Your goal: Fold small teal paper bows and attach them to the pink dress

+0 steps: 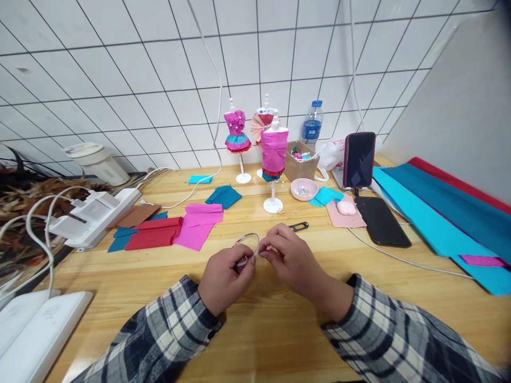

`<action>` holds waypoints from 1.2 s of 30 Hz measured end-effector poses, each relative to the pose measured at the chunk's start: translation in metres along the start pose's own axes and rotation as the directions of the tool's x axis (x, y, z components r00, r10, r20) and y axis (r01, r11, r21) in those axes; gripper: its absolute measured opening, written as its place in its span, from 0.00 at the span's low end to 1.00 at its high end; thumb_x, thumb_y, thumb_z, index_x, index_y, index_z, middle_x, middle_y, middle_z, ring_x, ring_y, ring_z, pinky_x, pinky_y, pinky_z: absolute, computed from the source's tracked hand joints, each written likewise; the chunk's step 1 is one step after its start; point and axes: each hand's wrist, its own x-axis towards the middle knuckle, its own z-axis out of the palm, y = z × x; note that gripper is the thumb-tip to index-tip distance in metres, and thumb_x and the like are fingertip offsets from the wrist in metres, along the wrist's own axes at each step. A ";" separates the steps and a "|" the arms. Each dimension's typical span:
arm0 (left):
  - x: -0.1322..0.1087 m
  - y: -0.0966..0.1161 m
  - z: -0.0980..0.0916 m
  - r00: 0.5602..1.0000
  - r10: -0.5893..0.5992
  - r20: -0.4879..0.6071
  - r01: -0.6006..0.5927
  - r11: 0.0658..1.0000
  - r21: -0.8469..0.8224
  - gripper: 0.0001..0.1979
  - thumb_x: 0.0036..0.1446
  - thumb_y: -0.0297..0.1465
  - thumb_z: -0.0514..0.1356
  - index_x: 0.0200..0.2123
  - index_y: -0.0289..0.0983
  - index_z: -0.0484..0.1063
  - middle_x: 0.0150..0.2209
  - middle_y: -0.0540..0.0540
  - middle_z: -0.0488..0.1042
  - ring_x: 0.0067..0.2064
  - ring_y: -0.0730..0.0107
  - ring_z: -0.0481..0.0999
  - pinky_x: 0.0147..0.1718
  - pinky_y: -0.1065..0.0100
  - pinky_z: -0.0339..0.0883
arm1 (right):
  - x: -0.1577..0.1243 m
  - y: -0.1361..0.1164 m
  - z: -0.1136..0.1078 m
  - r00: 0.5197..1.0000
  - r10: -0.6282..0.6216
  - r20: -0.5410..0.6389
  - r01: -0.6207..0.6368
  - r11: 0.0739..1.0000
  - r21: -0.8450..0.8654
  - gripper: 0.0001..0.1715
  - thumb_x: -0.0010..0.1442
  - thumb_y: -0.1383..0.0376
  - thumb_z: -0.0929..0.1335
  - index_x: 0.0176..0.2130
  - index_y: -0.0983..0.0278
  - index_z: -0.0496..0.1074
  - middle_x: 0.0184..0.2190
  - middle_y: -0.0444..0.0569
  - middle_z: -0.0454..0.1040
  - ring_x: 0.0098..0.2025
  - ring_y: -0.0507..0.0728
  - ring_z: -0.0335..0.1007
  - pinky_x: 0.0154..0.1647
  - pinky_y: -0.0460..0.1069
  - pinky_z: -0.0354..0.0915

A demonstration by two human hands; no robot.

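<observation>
**Text check: one maybe legible, rest not**

Water bottle [316, 113]: white Chinese characters on blue label [311, 131], look like 冰露. Plastic bag [329, 155]: red print, partly hidden, unreadable. Tumbler [100, 164]: small mark, too blurred. White block [50, 327], near left: faint grey marks, illegible.

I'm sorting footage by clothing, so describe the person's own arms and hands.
The left sleeve and right sleeve match: long, loose plaid in white, grey and dark navy or black. The left hand and right hand are bare, with no gloves or rings visible.
</observation>
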 end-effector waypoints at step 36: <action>0.011 0.000 -0.018 0.986 0.106 0.127 -0.098 0.993 -0.066 0.16 0.62 0.41 0.50 0.33 0.39 0.73 0.33 0.46 0.75 0.39 0.61 0.70 0.40 0.61 0.59 | 0.008 0.004 0.002 0.915 0.366 0.169 -0.403 0.855 0.326 0.03 0.55 0.68 0.67 0.30 0.64 0.72 0.26 0.42 0.67 0.27 0.50 0.58 0.28 0.45 0.57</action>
